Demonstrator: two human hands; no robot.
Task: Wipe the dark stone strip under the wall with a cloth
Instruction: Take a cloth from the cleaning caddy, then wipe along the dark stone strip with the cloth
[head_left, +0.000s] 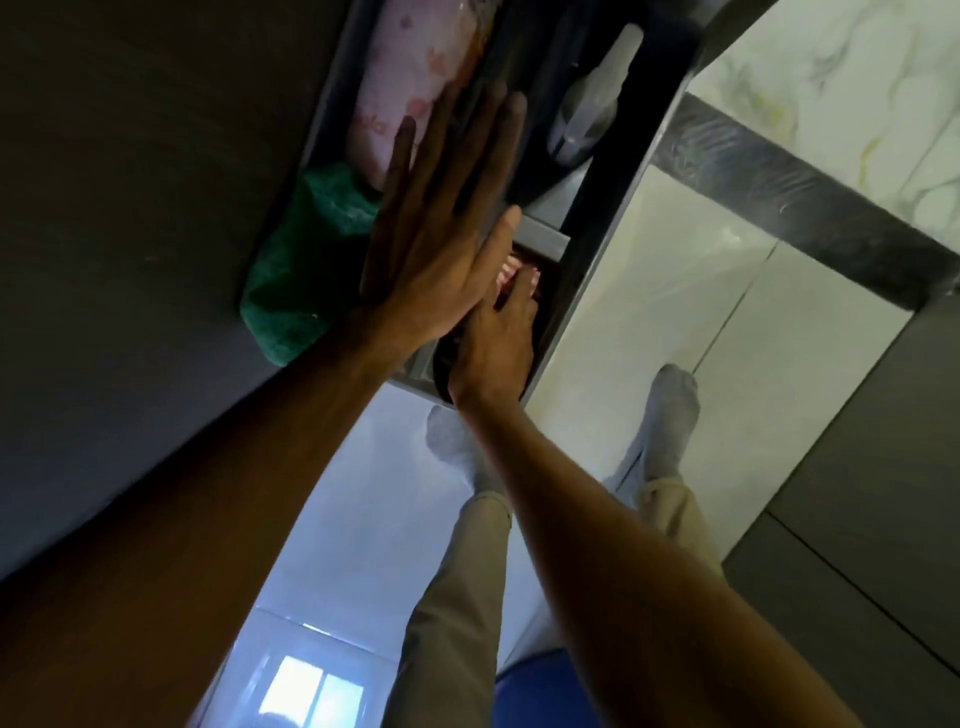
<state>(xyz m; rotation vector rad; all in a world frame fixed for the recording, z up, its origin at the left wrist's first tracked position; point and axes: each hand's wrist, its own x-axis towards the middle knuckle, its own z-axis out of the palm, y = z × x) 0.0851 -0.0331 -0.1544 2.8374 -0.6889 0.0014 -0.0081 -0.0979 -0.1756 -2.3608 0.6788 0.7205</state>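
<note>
The dark stone strip (800, 208) runs along the foot of the marbled wall (852, 93), at the upper right, well apart from both hands. A green cloth (306, 265) lies in an open drawer (545, 239), beside a pink packet (410, 88). The left hand (441, 234) hovers flat over it, fingers (488, 135) spread. The right hand (498, 343) reaches into a lower compartment; whether its fingers grip anything cannot be told.

Your flat, spread left hand (441, 234) covers part of the green fuzzy cloth (301, 265) and the lower end of the pink-printed white plastic package (405, 78), whose top the frame's upper edge cuts off. Your right hand's fingertips (524, 283) hide in something pink-striped that you cannot identify. The pale spray bottle (597, 104) is blurred.
</note>
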